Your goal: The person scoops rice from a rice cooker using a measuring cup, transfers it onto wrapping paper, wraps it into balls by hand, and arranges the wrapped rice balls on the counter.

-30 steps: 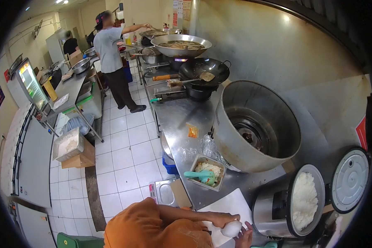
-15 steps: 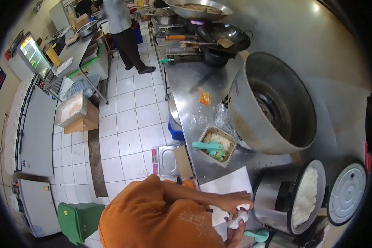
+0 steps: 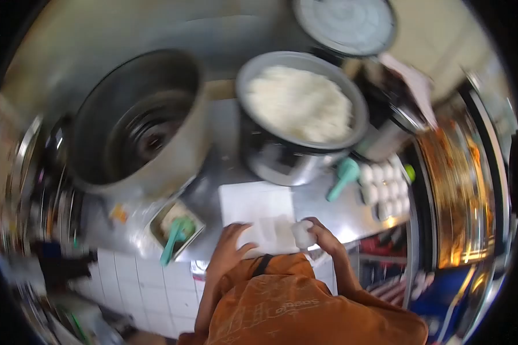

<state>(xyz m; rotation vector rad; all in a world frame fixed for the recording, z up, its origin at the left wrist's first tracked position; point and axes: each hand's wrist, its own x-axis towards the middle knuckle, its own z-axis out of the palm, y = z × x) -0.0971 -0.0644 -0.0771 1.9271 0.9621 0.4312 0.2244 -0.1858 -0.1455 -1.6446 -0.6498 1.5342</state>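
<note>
Steel counter (image 3: 351,214) in a kitchen, seen from above, somewhat blurred. At the near edge, the right hand's (image 3: 323,234) fingers are curled around a small, rounded white bundle (image 3: 303,234). The left hand (image 3: 227,246) touches white paper (image 3: 255,202), thumb parted from the fingers; whether it grips is unclear. Beyond the paper sits a cooker (image 3: 270,155) heaped with white rice (image 3: 302,103). Left of the paper is a food container (image 3: 197,233) with a teal scoop (image 3: 171,244), beside a large metal pot (image 3: 184,164). Rightward lie another scoop (image 3: 341,183) and rows of rounded white pieces (image 3: 385,190).
</note>
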